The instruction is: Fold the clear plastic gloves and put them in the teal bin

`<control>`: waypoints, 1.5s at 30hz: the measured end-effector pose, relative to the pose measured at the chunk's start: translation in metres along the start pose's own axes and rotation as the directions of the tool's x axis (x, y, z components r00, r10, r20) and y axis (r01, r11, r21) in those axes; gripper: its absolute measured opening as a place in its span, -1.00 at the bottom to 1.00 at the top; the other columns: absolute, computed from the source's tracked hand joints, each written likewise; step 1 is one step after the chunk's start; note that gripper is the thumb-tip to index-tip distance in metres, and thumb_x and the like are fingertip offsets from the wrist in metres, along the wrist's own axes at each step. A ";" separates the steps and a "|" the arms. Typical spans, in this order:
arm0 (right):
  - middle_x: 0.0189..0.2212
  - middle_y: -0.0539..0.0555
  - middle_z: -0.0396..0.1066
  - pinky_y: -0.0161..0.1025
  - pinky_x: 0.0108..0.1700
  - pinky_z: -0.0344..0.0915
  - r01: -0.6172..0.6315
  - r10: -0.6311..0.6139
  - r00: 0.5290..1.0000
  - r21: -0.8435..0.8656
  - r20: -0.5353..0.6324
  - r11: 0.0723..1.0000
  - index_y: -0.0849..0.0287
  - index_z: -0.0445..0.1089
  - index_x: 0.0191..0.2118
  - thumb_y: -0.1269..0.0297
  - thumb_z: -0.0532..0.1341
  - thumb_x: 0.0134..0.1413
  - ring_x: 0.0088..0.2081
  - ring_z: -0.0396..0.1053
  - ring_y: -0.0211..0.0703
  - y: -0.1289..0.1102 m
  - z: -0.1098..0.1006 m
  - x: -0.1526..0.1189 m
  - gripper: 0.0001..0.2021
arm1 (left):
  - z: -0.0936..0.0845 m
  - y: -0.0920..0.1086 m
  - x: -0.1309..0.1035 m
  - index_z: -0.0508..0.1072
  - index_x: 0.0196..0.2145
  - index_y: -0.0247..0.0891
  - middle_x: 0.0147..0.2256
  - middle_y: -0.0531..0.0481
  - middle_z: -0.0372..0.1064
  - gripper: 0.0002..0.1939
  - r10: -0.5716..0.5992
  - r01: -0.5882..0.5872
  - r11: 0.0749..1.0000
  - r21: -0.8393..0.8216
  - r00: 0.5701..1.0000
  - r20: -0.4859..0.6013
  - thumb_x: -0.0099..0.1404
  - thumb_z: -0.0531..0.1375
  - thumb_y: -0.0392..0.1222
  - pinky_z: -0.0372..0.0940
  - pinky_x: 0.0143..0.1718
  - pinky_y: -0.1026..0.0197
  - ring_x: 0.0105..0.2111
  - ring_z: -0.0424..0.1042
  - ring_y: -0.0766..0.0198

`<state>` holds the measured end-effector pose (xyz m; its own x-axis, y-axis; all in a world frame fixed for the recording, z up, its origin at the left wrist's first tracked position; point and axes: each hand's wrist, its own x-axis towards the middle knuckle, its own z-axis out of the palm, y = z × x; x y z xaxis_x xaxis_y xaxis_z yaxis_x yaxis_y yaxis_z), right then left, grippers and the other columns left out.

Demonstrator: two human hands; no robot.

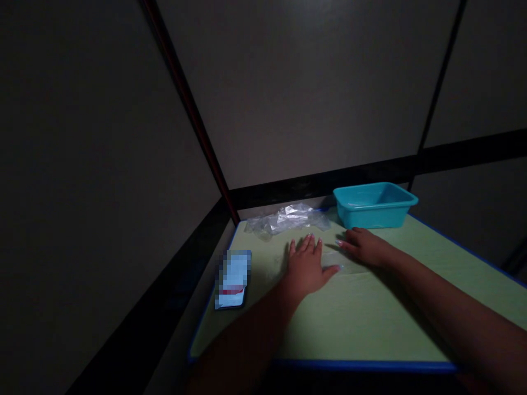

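Observation:
A thin clear plastic sheet or bag (348, 264) lies flat near the middle of the pale green table (354, 323). My left hand (307, 266) rests palm down on its left part, fingers spread. Over its right part is my right hand (364, 246), with the thumb apart from the bent fingers and nothing visible in it. Beyond my left hand lies a crumpled heap of clear plastic (290, 218).
A turquoise basin (373, 215) stands at the back right, just behind my right hand. On the left side lies a phone (234, 280) with a lit screen. Dark wall panels (304, 99) rise behind the blue-edged table.

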<state>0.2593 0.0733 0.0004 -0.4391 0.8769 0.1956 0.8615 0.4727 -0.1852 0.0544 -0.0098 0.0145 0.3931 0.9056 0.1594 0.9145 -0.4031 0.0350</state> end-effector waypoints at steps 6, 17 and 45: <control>-0.43 0.14 0.36 -0.29 -0.40 0.13 -0.037 0.035 0.999 0.094 0.028 0.995 0.23 0.32 -0.37 0.03 0.04 0.09 -0.41 0.26 -0.16 0.003 -0.003 -0.003 -0.67 | 0.006 0.000 0.001 -0.14 0.26 -0.38 0.28 -0.21 -0.31 -0.06 0.041 -0.029 0.997 -0.076 0.985 0.166 0.17 -0.34 0.41 -0.25 0.19 -0.19 0.27 -0.32 0.07; -0.50 0.06 0.32 -0.32 -0.41 0.08 0.059 -0.063 0.997 0.081 0.049 0.995 0.19 0.26 -0.51 -0.05 0.08 0.01 -0.44 0.21 -0.22 0.006 0.000 -0.003 -0.63 | 0.014 -0.004 0.003 -0.23 0.27 -0.35 0.29 -0.20 -0.37 -0.10 0.026 0.001 0.990 -0.139 0.982 0.187 0.20 -0.33 0.38 -0.26 0.18 -0.19 0.27 -0.35 0.07; -0.59 0.04 0.29 -0.36 -0.52 0.02 -0.221 0.162 0.973 0.450 0.167 0.865 0.31 0.37 -0.48 -0.07 -0.03 0.12 -0.57 0.10 -0.34 -0.008 -0.021 -0.005 -0.49 | 0.020 -0.005 0.006 -0.11 0.26 -0.31 0.28 -0.17 -0.32 -0.23 -0.012 0.022 0.998 -0.060 0.989 0.149 0.27 -0.25 0.28 -0.20 0.17 -0.17 0.27 -0.27 0.04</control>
<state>0.2598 0.0633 0.0214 -0.3300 0.9440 -0.0007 0.7279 0.2540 -0.6370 0.0544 0.0004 -0.0049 0.3916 0.9201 0.0102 0.9154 -0.3907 0.0972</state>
